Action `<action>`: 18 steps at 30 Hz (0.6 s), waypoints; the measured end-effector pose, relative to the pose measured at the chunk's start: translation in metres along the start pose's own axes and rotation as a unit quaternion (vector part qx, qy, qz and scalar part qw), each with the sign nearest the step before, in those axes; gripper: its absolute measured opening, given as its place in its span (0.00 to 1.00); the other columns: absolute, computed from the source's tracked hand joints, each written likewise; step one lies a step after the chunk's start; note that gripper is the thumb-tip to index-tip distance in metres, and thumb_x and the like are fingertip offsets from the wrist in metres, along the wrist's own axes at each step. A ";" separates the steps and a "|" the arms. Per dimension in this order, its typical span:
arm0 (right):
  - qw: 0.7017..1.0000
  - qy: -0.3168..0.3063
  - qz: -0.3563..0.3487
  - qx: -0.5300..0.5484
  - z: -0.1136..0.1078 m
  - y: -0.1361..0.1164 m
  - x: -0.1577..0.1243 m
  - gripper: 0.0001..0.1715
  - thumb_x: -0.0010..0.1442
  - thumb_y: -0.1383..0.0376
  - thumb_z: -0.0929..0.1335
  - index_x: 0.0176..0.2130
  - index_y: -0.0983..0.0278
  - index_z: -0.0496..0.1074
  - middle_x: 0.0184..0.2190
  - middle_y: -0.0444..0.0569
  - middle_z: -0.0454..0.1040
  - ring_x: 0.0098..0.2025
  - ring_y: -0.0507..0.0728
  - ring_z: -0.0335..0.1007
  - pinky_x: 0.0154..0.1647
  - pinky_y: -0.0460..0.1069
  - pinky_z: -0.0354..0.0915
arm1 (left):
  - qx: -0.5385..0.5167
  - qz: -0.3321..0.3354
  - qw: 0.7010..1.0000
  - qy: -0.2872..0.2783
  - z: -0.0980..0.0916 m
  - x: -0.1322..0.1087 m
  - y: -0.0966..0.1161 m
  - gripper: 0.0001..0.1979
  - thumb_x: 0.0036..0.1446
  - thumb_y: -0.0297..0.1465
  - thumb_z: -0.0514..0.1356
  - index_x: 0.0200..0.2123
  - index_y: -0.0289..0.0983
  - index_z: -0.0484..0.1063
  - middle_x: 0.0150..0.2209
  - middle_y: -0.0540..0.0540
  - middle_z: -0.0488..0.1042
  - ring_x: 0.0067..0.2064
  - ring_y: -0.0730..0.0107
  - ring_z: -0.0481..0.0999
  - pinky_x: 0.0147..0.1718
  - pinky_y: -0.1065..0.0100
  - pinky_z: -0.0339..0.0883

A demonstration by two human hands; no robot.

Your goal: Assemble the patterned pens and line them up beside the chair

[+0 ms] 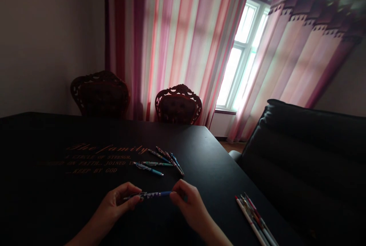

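A blue patterned pen [156, 195] is stretched level between my two hands, above the near part of the black table. My left hand [118, 200] pinches its clip end between thumb and fingers. At the other end, my right hand [187, 202] grips the plain blue tip, which the fingertips partly cover. Just beyond my hands lies a loose group of several pens, among them a light blue pen [148, 169] and a green pen [158, 164]. Others in that group overlap, such as a dark patterned pen [175, 163].
Several more pens [254, 219] lie side by side near the table's right edge. The black table [188, 139] bears printed lettering [107, 148]. Two carved chairs [179, 106] stand behind it, before striped curtains [183, 40]. A dark padded seat [309, 162] is at right.
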State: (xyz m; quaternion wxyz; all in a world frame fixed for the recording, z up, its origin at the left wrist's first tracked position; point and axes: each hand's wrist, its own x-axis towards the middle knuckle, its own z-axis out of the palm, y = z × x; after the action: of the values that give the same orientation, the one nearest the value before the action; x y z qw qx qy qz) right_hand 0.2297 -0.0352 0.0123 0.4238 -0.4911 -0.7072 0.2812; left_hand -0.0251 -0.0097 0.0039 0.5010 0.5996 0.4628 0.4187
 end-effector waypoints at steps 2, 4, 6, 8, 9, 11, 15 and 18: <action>1.000 -0.003 0.001 -0.024 0.000 0.001 0.000 0.21 0.63 0.58 0.64 0.22 0.65 0.68 0.20 0.41 0.64 0.25 0.50 0.59 0.27 0.45 0.54 | 0.011 0.006 1.000 -0.005 0.001 -0.002 0.002 0.13 0.47 0.41 0.68 0.32 0.39 0.78 0.28 0.49 0.77 0.30 0.65 0.73 0.30 0.70 0.65; 1.000 -0.009 0.006 -0.029 0.000 0.001 0.000 0.26 0.66 0.57 0.61 0.20 0.65 0.68 0.18 0.41 0.63 0.24 0.49 0.59 0.27 0.45 0.54 | 0.023 0.014 1.000 -0.006 0.001 -0.003 0.003 0.13 0.48 0.41 0.68 0.32 0.39 0.78 0.27 0.50 0.75 0.29 0.66 0.72 0.30 0.71 0.64; 1.000 -0.008 0.007 -0.006 0.000 0.000 -0.001 0.19 0.64 0.58 0.63 0.26 0.65 0.70 0.20 0.41 0.65 0.24 0.50 0.60 0.28 0.45 0.55 | 0.029 0.017 0.999 0.000 0.001 -0.004 0.004 0.13 0.48 0.41 0.67 0.33 0.39 0.78 0.26 0.50 0.75 0.30 0.66 0.72 0.31 0.70 0.65; 1.000 -0.002 -0.001 0.017 -0.001 -0.002 -0.001 0.08 0.60 0.61 0.68 0.34 0.64 0.71 0.25 0.42 0.69 0.27 0.50 0.62 0.29 0.44 0.57 | 0.028 0.013 0.999 0.005 0.001 -0.004 0.005 0.14 0.48 0.42 0.67 0.33 0.38 0.78 0.26 0.50 0.75 0.31 0.64 0.74 0.32 0.69 0.66; 1.000 0.003 -0.006 0.020 -0.002 -0.003 -0.001 0.07 0.57 0.63 0.70 0.35 0.64 0.71 0.26 0.42 0.69 0.28 0.51 0.63 0.30 0.44 0.58 | 0.027 0.010 1.000 0.005 0.001 -0.004 0.005 0.14 0.47 0.42 0.67 0.33 0.38 0.78 0.26 0.50 0.75 0.32 0.63 0.74 0.32 0.68 0.66; 1.000 0.008 -0.011 0.009 -0.003 -0.003 0.000 0.05 0.56 0.64 0.70 0.34 0.64 0.72 0.27 0.42 0.69 0.30 0.51 0.63 0.31 0.44 0.58 | 0.027 0.007 1.000 0.000 0.001 -0.003 0.006 0.15 0.48 0.43 0.67 0.33 0.38 0.77 0.26 0.50 0.75 0.34 0.61 0.75 0.34 0.68 0.66; 0.999 0.010 -0.017 -0.028 -0.004 -0.002 0.001 0.14 0.60 0.59 0.68 0.27 0.65 0.71 0.24 0.42 0.66 0.28 0.51 0.60 0.30 0.45 0.56 | 0.037 0.013 0.999 -0.009 0.001 -0.003 0.005 0.14 0.49 0.42 0.66 0.33 0.38 0.77 0.27 0.50 0.75 0.34 0.62 0.75 0.34 0.68 0.67; 0.999 0.005 -0.019 -0.042 -0.002 -0.001 0.000 0.23 0.64 0.55 0.64 0.23 0.65 0.70 0.22 0.42 0.66 0.27 0.50 0.60 0.29 0.45 0.55 | 0.040 0.030 0.999 -0.007 0.001 -0.006 0.006 0.12 0.50 0.40 0.66 0.33 0.39 0.77 0.31 0.49 0.76 0.35 0.62 0.74 0.34 0.68 0.67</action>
State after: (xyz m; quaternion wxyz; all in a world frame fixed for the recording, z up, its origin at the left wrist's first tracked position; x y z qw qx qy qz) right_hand 0.2308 -0.0357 0.0137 0.4113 -0.4964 -0.7255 0.2411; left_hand -0.0243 -0.0167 0.0092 0.4670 0.6354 0.4580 0.4103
